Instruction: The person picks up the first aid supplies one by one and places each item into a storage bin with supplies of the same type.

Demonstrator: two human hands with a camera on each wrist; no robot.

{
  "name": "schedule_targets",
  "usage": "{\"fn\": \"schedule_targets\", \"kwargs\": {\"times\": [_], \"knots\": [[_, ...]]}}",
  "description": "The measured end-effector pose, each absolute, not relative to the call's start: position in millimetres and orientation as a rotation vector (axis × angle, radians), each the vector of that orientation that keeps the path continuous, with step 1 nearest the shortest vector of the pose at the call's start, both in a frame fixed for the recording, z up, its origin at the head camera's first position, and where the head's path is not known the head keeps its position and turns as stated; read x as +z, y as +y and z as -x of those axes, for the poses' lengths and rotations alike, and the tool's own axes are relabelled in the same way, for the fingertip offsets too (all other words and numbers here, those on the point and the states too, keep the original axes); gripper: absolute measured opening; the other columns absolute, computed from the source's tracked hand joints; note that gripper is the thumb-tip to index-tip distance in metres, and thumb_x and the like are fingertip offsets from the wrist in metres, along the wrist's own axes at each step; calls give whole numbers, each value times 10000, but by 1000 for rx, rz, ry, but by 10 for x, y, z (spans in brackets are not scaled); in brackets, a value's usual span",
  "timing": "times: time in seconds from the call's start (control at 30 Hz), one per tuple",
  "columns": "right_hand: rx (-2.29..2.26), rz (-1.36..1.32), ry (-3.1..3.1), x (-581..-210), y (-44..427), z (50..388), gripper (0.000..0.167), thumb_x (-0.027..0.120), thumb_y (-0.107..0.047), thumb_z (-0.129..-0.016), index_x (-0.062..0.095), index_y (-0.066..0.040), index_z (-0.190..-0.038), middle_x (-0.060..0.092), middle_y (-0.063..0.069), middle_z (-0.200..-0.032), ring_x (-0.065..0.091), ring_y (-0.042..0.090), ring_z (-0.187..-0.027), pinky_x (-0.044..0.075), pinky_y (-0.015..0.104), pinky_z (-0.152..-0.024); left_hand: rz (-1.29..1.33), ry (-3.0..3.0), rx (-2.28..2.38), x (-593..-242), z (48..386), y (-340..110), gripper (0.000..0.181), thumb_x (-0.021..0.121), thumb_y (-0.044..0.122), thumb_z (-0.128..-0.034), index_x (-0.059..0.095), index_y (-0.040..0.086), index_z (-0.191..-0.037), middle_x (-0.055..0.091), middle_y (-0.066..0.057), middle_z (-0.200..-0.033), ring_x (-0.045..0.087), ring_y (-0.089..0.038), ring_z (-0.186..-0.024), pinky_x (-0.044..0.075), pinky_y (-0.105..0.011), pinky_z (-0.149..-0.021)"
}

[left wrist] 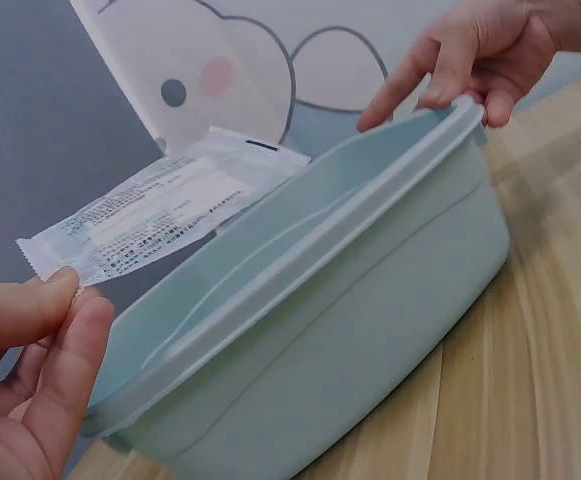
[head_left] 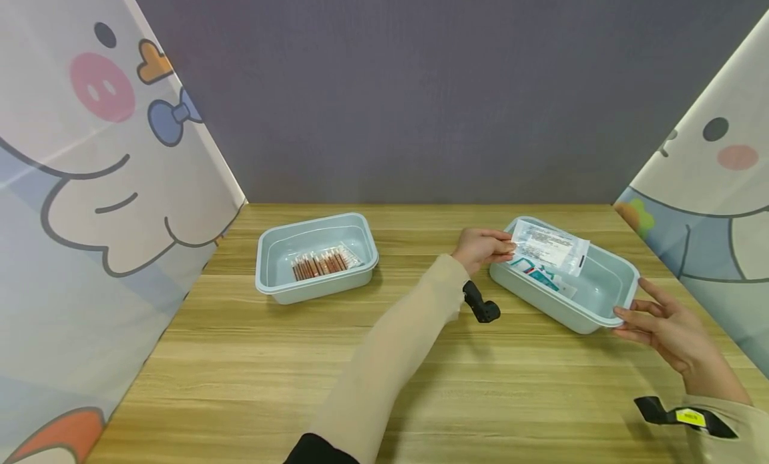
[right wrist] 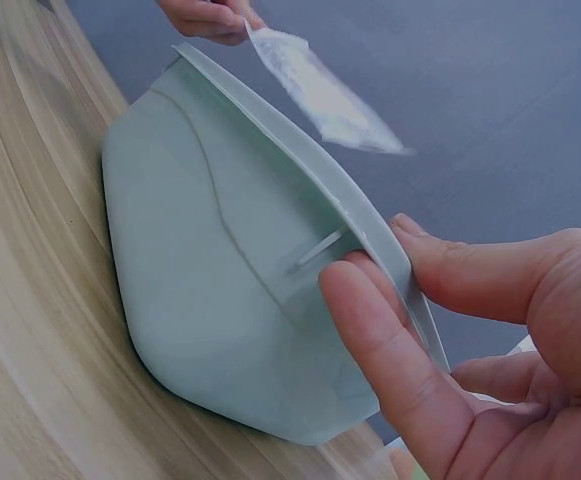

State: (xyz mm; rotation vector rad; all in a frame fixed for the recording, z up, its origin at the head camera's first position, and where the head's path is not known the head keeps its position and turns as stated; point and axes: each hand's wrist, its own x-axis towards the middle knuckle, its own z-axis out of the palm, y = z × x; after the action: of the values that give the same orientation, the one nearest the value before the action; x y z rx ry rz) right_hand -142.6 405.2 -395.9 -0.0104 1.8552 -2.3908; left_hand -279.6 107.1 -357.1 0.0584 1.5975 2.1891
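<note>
My left hand point(head_left: 482, 248) pinches one corner of a flat clear-and-white packet point(left wrist: 160, 210) with small printed text. The packet is held over the right-hand pale blue-green plastic basin point(head_left: 549, 308), its far end reaching past the rim in the left wrist view. With thumb and fingers, my right hand point(right wrist: 490, 340) grips the basin's rim at the near right end. Inside this basin lie packets with teal and white print point(head_left: 543, 277), partly covered by the held packet. What is printed on the held packet is too small to read.
To the left on the wooden table point(head_left: 240, 370) stands a matching basin point(head_left: 318, 292). It holds a row of clear-wrapped, brown-tipped sticks point(head_left: 318, 264). A dark grey panel point(head_left: 420, 97) rises behind the table, and cartoon-printed panels point(head_left: 120, 203) flank both sides.
</note>
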Motion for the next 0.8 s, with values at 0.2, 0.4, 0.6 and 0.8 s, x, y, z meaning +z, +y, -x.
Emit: {"fn": "schedule_targets", "kwargs": {"times": [0.2, 0.4, 0.6, 0.8], "knots": [[-2398, 19, 1852, -3959, 4056, 1433, 974, 489, 189, -960, -261, -96, -1513, 640, 51, -973, 708, 230, -771, 635, 326, -671, 38, 1645, 2217, -3581, 2821, 1157, 181, 702, -144, -844, 747, -79, -1007, 733, -172, -861, 716, -329, -920, 630, -298, -718], [-2390, 33, 1853, -3973, 4080, 1435, 986, 497, 190, -955, -267, -99, -1509, 639, 50, -986, 706, 234, -775, 635, 326, -677, 128, 1776, 2181, -3516, 2795, 1205, 188, 726, -152, -819, 740, -107, -1001, 728, -174, -822, 723, -328, -879, 632, -308, -713], [-2379, 53, 1859, -3994, 4107, 1440, 995, 506, 183, -955, -268, -107, -1510, 634, 51, -999, 708, 240, -781, 634, 332, -684, 150, 1959, 2067, -3459, 2776, 1200, 124, 745, -160, -797, 751, -106, -909, 728, -193, -820, 730, -307, -767, 628, -278, -635], [-2376, 54, 1858, -3979, 4089, 1434, 985, 494, 184, -960, -274, -102, -1506, 636, 49, -993, 708, 236, -777, 634, 323, -683, 142, 1964, 2059, -3473, 2814, 1210, 149, 742, -151, -806, 751, -107, -948, 733, -185, -828, 732, -294, -764, 623, -261, -605]]}}
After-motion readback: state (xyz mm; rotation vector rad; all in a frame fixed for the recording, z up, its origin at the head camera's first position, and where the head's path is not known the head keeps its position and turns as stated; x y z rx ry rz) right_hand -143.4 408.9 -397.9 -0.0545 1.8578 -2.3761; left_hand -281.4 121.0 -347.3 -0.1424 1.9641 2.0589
